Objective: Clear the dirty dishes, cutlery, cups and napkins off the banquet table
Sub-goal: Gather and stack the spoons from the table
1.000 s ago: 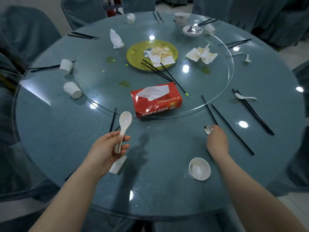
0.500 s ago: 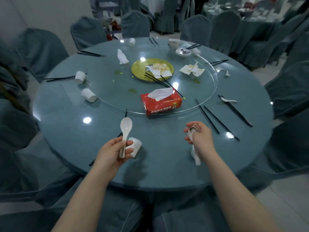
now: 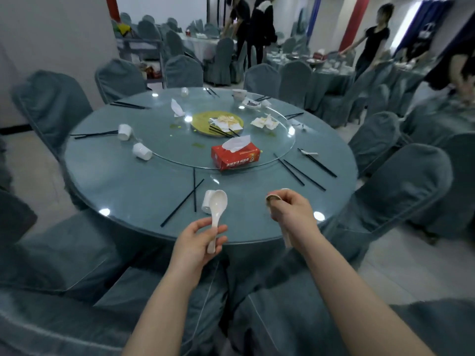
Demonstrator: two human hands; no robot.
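White ceramic spoon (image 3: 218,204) stands bowl-up in the left hand (image 3: 198,244), thumb and curled fingers pinching its handle above the table's (image 3: 128,186) near edge. The right hand (image 3: 294,210) is clenched around a second spoon (image 3: 273,198), handle pointing down. A white cup (image 3: 207,201) lies tipped just behind the first spoon. On the glass turntable (image 3: 164,140), a yellow plate (image 3: 203,118) holds crumpled napkins and chopsticks.

covered chairs (image 3: 51,104) ring table | red tissue box (image 3: 235,156) on glass turntable (image 3: 164,140)
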